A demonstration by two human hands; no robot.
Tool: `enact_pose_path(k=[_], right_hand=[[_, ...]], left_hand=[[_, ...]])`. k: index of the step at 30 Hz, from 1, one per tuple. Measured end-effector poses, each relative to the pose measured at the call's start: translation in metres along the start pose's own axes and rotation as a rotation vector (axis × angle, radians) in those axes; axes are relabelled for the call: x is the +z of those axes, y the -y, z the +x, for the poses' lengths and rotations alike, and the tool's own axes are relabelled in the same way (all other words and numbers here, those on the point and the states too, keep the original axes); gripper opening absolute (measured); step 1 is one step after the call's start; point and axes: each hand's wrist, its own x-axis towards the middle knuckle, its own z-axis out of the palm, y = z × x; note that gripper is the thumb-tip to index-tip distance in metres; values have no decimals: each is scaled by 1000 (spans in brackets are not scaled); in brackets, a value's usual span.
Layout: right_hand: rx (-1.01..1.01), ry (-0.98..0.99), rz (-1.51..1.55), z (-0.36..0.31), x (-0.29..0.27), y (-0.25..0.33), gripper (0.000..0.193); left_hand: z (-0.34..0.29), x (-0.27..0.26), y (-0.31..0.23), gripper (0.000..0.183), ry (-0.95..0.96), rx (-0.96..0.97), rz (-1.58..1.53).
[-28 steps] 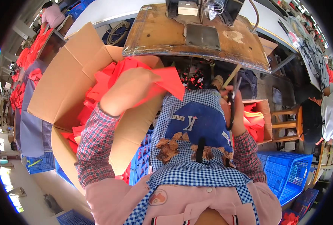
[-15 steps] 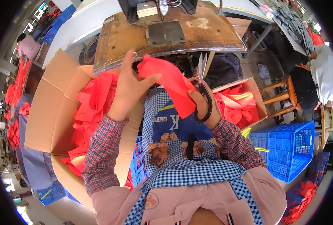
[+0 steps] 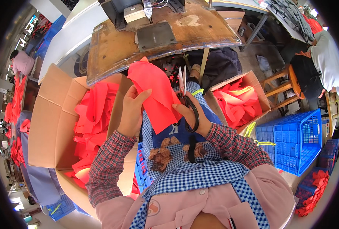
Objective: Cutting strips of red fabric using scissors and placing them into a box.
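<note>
A red piece of fabric (image 3: 156,99) is stretched between my two hands above my lap. My left hand (image 3: 132,110) pinches its left edge, thumb lying over the cloth and the other fingers partly behind it. My right hand (image 3: 201,119) has black-handled scissors (image 3: 183,82) around its fingers, blades pointing up and slightly apart. The thumb and fingers of that hand also grip the fabric's right edge. A blue checked apron (image 3: 192,173) covers my lap underneath.
A cardboard box (image 3: 43,133) of red fabric pieces (image 3: 95,114) stands at my left. A smaller box (image 3: 263,89) with more red pieces sits at right, near a blue crate (image 3: 284,141). A worn wooden machine table (image 3: 200,32) is ahead. Other people sit farther off at both sides.
My left hand, open and apart from the cloth before, has closed on the red fabric's left edge. The fabric now hangs broader and more upright, and both hands are a little lower in relation to the table.
</note>
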Motion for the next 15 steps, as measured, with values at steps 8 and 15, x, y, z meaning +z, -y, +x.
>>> enact_pose_path(k=[8,15], right_hand=[[-18,47,-139,-7,10,14,38],[-85,26,-475,1,-5,13,37]], left_hand=[[-4,9,-6,30,-51,97,38],[-14,1,-11,30,-51,219,684]])
